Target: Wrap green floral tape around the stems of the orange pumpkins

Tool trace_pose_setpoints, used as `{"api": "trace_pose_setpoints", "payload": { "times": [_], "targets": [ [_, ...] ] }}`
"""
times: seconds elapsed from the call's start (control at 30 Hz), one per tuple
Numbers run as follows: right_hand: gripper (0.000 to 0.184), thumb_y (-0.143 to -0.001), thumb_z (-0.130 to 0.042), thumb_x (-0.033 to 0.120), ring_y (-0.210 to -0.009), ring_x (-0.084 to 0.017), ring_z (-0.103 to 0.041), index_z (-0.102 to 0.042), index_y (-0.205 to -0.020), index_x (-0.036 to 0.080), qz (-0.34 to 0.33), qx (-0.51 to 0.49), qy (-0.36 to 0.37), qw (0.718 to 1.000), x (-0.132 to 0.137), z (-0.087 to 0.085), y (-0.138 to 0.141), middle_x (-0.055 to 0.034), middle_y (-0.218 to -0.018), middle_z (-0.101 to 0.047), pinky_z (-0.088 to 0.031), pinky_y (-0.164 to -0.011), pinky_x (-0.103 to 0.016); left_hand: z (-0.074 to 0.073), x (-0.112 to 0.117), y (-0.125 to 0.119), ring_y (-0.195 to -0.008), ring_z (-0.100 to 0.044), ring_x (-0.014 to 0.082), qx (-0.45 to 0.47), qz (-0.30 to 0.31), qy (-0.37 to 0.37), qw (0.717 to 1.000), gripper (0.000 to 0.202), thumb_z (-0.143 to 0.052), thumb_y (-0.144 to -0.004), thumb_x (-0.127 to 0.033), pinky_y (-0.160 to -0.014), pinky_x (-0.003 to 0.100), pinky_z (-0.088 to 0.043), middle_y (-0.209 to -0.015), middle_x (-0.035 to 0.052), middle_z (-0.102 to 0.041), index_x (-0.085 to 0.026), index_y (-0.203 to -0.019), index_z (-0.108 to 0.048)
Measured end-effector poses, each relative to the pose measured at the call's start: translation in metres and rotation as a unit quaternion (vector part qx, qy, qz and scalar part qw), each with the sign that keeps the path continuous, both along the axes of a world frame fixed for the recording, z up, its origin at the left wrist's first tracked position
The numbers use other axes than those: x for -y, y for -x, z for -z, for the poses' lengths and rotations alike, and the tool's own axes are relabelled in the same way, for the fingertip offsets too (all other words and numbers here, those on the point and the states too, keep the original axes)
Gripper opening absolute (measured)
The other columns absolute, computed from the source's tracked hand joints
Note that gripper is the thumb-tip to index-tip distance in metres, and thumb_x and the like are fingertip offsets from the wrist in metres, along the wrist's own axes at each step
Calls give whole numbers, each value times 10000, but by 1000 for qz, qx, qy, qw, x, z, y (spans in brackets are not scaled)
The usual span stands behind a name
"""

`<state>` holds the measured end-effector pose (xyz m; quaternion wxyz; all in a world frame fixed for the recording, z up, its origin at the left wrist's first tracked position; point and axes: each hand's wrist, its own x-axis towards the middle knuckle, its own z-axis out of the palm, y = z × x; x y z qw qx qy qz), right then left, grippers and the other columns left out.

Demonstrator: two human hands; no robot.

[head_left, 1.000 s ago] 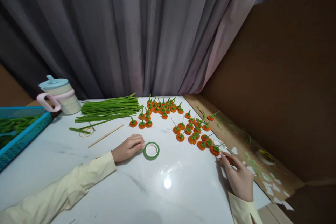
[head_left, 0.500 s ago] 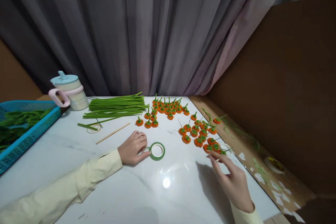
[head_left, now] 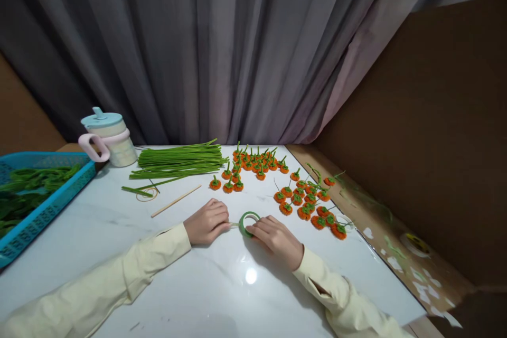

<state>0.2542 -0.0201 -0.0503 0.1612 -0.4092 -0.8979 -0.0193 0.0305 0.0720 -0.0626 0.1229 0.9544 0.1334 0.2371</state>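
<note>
On the white marbled table, a roll of green floral tape point(head_left: 241, 226) lies between my two hands. My left hand point(head_left: 208, 222) has its fingers closed, pinching the loose end of the tape, and a short pale strip runs from it to the roll. My right hand point(head_left: 275, 237) grips the near right side of the roll between thumb and fingers. To the right of it lie several small orange fuzzy fruits point(head_left: 285, 208) with green tops, some with thin wire stems. Beyond my left hand is a thin wooden stick point(head_left: 176, 201).
A bundle of green chenille stems point(head_left: 180, 159) lies at the back, beside more orange fruits point(head_left: 260, 175) with green stalks. At left stand a blue basket point(head_left: 47, 222) of green pieces and a lidded cup point(head_left: 122, 149). Paper scraps point(head_left: 422, 290) litter the right side.
My right hand has moved left from the orange fruits to the tape roll and taken hold of it. The roll looks tipped up slightly. My left hand stays at the tape end.
</note>
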Motion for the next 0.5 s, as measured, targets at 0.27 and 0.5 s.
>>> {"api": "trace_pose_setpoints", "payload": {
  "times": [0.27,0.5],
  "targets": [
    [282,-884,-492,300,-594,-163,-578,-553,-1113,148,162,-48,111,979,12,-7,-8,-42,-708,-646,-422,-563,-258,-2,3,-3,-820,-509,175,28,29,62,997,274,-353,-945,-281,-779,325,-347,-741,43,-565,-166,-753,-510],
    [378,-786,-595,505,-794,-219,-576,-589,-932,156,80,-69,100,989,-15,-14,9,-100,-826,-637,-458,-672,-308,-6,7,-8,-842,-513,176,11,44,96,994,293,-307,-955,-277,-786,321,-358,-790,55,-584,-164,-800,-528]
  ]
}}
